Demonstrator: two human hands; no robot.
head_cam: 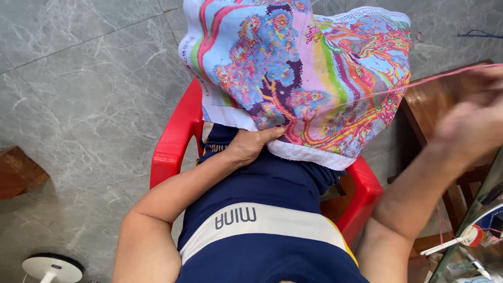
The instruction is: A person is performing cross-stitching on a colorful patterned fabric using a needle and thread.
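Observation:
A large cross-stitch cloth (304, 68) in many bright colours lies draped over my lap, its white edge toward me. My left hand (251, 144) grips the cloth's lower edge from beneath, thumb on top. My right hand (474, 123) is raised at the right and blurred by motion, fingers pinched on a pink thread (419, 83). The thread runs taut from the cloth's right part up to that hand. Whether a needle is between the fingers cannot be seen.
I sit on a red plastic chair (173, 141) over a grey marble-tile floor (84, 84). A brown wooden table (435, 105) stands at the right. A white round stand base (52, 268) is at bottom left. Small sewing items (471, 238) lie at bottom right.

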